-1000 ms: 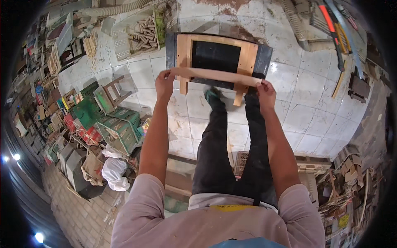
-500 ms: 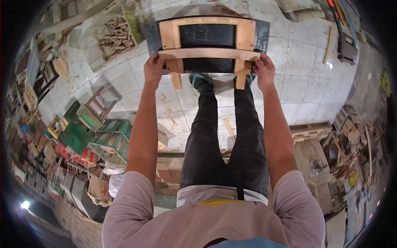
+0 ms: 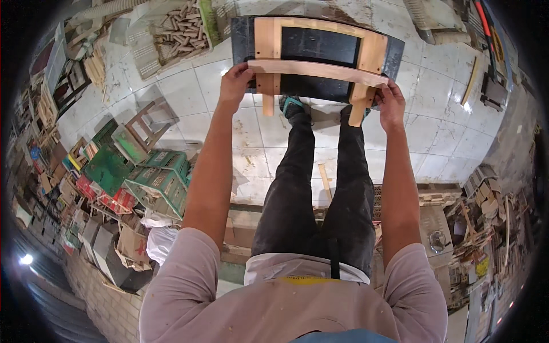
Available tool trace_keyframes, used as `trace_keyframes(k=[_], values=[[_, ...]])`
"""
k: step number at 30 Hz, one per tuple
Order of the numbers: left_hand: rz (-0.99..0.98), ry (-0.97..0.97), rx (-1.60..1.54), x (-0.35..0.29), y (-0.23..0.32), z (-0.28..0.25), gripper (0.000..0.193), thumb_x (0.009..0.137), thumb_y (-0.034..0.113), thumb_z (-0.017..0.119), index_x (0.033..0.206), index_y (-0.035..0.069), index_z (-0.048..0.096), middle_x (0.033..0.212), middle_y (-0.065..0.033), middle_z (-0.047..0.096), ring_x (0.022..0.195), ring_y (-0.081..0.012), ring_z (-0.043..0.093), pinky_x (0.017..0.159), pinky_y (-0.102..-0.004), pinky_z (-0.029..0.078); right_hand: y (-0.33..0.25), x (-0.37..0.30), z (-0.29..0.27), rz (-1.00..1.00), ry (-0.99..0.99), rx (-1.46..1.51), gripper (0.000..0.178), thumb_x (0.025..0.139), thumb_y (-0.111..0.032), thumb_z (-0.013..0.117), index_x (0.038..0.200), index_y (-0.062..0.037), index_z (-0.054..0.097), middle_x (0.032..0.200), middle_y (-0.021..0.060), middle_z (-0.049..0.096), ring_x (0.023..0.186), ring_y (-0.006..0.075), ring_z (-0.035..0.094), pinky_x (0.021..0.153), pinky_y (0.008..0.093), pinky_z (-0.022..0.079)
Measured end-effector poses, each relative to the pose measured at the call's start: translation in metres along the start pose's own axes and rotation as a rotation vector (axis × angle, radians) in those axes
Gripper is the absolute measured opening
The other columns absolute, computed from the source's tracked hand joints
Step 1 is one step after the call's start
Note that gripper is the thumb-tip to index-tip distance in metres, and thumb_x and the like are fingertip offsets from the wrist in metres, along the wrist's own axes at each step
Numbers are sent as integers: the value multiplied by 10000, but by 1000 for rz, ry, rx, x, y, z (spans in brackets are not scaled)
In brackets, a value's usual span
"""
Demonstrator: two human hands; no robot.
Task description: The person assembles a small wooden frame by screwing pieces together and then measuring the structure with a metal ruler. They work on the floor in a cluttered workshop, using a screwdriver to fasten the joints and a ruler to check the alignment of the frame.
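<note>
A long pale wooden slat (image 3: 318, 70) spans between my two hands, over a light wooden frame (image 3: 265, 39) with two wide uprights and a top rail. My left hand (image 3: 234, 87) pinches its left end between thumb and fingers. At the other end, my right hand (image 3: 392, 105) grips it the same way. The slat crosses both uprights near their lower part; whether it touches them I cannot tell. Beneath the frame is a black board (image 3: 243, 46), showing at both sides and through the opening. The slat hides part of the uprights.
My shoes (image 3: 293, 106) stand at the board's near edge on pale floor tiles (image 3: 246, 128). A crate of wooden pegs (image 3: 186, 28) is at the far left. Green crates (image 3: 157, 182) and a small wooden frame (image 3: 150, 124) are left; scrap wood (image 3: 489, 186) is piled right.
The whole view has shifted and turned slightly, so the frame, slat and hands appear farther right. Both hands keep their hold on the slat's ends.
</note>
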State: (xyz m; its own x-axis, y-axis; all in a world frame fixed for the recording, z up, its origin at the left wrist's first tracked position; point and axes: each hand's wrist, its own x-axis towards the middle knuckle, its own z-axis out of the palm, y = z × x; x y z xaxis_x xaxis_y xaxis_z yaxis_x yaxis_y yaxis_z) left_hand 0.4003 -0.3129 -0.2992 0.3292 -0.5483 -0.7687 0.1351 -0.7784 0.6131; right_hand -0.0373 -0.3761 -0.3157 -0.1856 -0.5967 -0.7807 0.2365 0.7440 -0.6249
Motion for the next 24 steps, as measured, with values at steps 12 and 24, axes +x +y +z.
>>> trace_keyframes(k=[12,24], values=[[-10,-45,-9,6,-11,-9,359,981,195,655,1271,-16,639,1094,-73,709,983,-155,692,799,-283,538,0,1,-4,15,-82,49,277,1011,-101,604,1281,-46,634,1076,20,676,906,123,623,806,291,508],[-4,-58,-55,7,-7,-10,365,991,159,643,1301,-32,608,1129,-69,690,995,-162,686,777,-263,521,-8,-6,-1,63,-84,75,199,1012,-109,607,1199,-87,670,1051,17,706,941,135,648,826,305,505]])
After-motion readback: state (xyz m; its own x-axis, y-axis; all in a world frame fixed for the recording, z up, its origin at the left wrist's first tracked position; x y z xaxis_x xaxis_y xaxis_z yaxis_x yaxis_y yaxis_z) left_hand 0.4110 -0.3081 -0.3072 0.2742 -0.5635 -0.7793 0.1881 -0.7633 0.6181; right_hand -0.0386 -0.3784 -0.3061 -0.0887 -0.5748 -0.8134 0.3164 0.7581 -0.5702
